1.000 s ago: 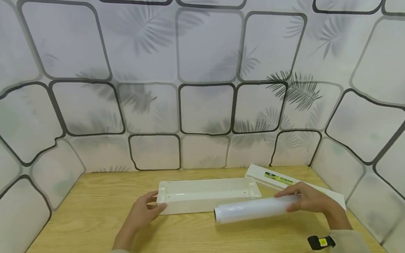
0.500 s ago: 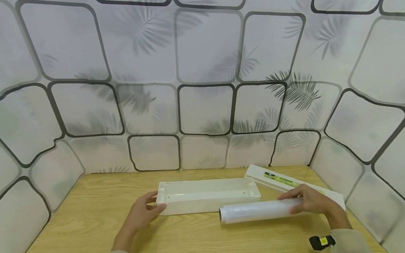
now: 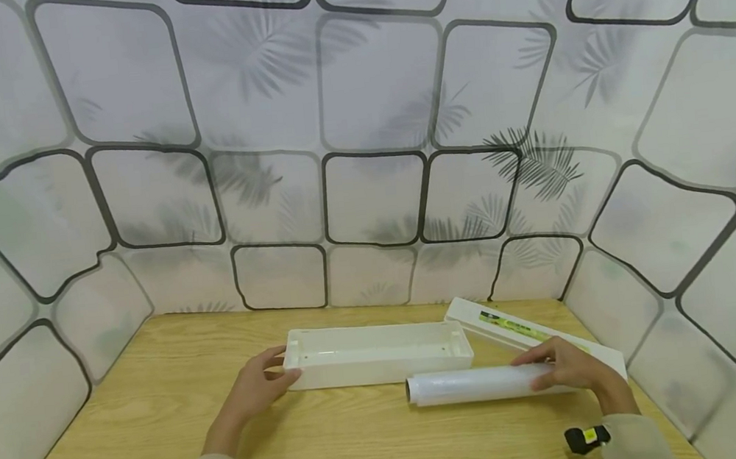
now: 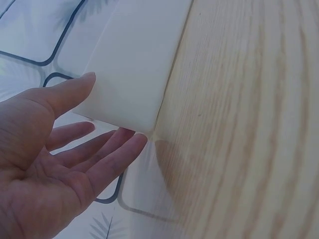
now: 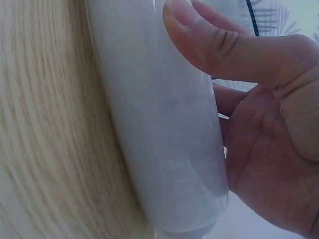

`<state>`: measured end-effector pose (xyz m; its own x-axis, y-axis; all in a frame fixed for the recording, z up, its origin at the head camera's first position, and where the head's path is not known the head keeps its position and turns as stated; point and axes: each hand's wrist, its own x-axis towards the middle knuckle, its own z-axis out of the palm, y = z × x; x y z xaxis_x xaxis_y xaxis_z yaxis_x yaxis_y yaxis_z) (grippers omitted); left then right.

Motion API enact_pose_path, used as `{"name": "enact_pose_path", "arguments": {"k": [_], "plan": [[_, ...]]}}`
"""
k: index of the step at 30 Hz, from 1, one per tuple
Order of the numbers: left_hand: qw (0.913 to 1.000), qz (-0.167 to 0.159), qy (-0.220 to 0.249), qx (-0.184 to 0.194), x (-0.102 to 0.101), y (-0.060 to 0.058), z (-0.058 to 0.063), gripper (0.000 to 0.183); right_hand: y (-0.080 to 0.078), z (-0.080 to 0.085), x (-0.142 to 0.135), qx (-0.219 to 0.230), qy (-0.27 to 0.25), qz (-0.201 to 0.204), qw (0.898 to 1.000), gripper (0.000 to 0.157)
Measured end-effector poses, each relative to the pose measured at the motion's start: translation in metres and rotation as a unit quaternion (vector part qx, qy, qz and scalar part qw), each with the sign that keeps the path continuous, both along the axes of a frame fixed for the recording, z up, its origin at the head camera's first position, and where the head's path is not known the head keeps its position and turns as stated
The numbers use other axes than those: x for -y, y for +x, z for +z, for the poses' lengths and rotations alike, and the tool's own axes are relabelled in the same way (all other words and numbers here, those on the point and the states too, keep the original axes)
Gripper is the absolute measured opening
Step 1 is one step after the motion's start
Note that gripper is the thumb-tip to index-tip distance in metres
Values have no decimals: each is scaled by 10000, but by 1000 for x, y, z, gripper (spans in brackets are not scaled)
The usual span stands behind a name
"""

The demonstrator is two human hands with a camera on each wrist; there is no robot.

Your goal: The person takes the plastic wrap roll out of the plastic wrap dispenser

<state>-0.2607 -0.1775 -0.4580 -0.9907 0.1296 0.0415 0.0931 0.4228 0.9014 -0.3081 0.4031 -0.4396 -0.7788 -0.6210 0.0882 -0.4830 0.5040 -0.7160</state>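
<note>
At the right, my right hand (image 3: pixel 571 369) grips one end of a roll of cling film (image 3: pixel 469 385), thumb on the near side and fingers behind. The roll lies sideways just above or on the table; its dark hollow core faces left. In the right wrist view, the thumb presses the roll's film (image 5: pixel 159 114). My left hand (image 3: pixel 257 388) holds the left end of a long white plastic box (image 3: pixel 382 371), which lies lidless with nothing visible inside. In the left wrist view, the thumb lies on the box's side (image 4: pixel 132 64) and the fingers reach around its end.
A long white lid (image 3: pixel 469 316) with a green and yellow label lies slanted at the back right, partly behind my right hand. The wooden table (image 3: pixel 336 454) meets patterned walls (image 3: pixel 365 200) at the back and sides.
My right hand has moved the cling film roll slightly right and down, away from the box. The left hand, box and lid have stayed in place.
</note>
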Motion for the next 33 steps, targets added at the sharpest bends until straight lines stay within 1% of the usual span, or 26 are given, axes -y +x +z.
{"name": "enact_pose_path", "arguments": {"k": [3, 9, 15, 24, 33], "plan": [[10000, -6, -3, 8, 0, 1, 1, 66, 0, -1, -4, -8, -54, 21, 10000, 38], [9999, 45, -84, 52, -1, 2, 3, 68, -2, -2, -8, 127, -177, 42, 9998, 37], [9999, 54, -106, 33, -1, 2, 2, 67, -2, -2, -9, 152, -258, 106, 9995, 37], [9999, 62, -103, 32, -2, 2, 1, 67, 1, -1, -7, 181, -78, -76, 9998, 39], [9998, 79, -164, 44, -2, 2, 2, 67, 0, 2, -7, 208, 75, -224, 9995, 40]]}}
